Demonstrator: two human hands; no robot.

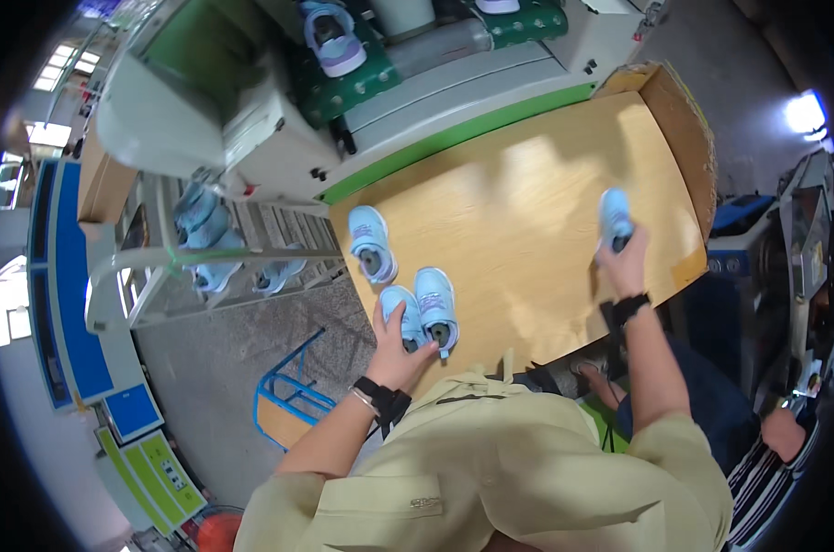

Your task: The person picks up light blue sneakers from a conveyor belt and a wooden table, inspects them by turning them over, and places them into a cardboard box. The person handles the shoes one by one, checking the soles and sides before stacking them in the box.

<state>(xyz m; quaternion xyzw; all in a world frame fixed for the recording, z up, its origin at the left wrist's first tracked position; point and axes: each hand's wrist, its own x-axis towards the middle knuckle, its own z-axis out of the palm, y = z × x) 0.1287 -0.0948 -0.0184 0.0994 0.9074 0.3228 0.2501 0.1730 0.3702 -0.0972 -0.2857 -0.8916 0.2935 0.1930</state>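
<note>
Near the front left edge of the wooden table, my left hand (403, 354) is closed around the heel end of a light blue sneaker (398, 305). Its thumb reaches the heel of a second light blue sneaker (433, 296) pressed against it. A third blue sneaker (369, 241) stands just beyond them at the table's left edge. On the right side of the table, my right hand (625, 262) grips another light blue sneaker (614, 213) by its heel end, toe pointing away from me. My fingers partly hide its opening.
The wooden table (509, 212) has a cardboard wall (679, 147) on its right. Beyond it, a machine carries a sneaker (332, 41) on a green belt (371, 83). More blue sneakers (217, 267) sit on a metal rack at left. A blue-framed stool (293, 391) stands below; another person's hand (783, 434) shows at right.
</note>
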